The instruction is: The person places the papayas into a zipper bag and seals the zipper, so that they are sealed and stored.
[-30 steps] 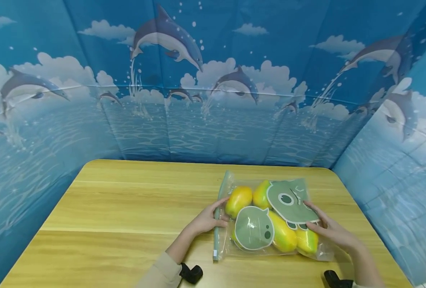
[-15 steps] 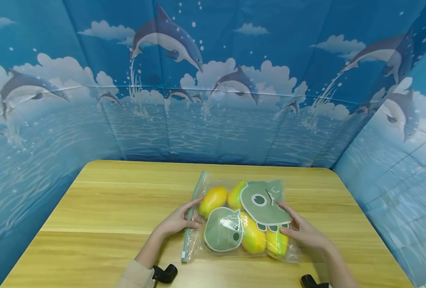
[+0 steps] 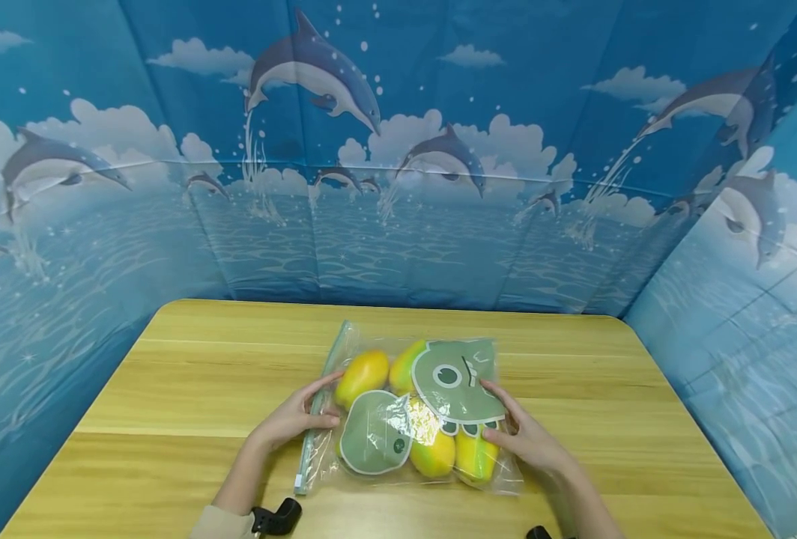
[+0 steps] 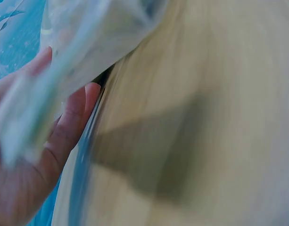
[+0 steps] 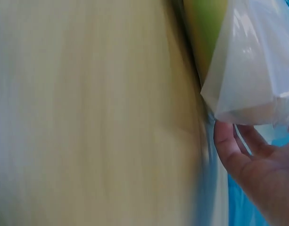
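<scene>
A clear zip bag (image 3: 375,442) with green cartoon prints lies on its broad side over the table, holding several yellow-green mangoes (image 3: 362,376). My left hand (image 3: 289,418) grips its left end at the green zip strip (image 3: 308,453), thumb over the top. At the opposite end my right hand (image 3: 533,443) holds the bag, its thumb and a finger on the film beside the lower right mango (image 3: 476,458). The left wrist view has fingers of the left hand (image 4: 31,188) at the underside of the bag (image 4: 104,52). In the right wrist view, the right hand's fingertips (image 5: 223,129) meet the bag's corner (image 5: 243,75).
The yellow wooden table (image 3: 189,374) extends to both sides of the bag. A blue dolphin-print curtain (image 3: 398,224) hangs behind it and along the sides. A black device (image 3: 279,516) sits at the left wrist; another (image 3: 538,532) shows by the right wrist.
Both hands have moved the mango-filled zip bag leftward across the table, from the right side to nearer the middle. Their hold on its two ends looks the same.
</scene>
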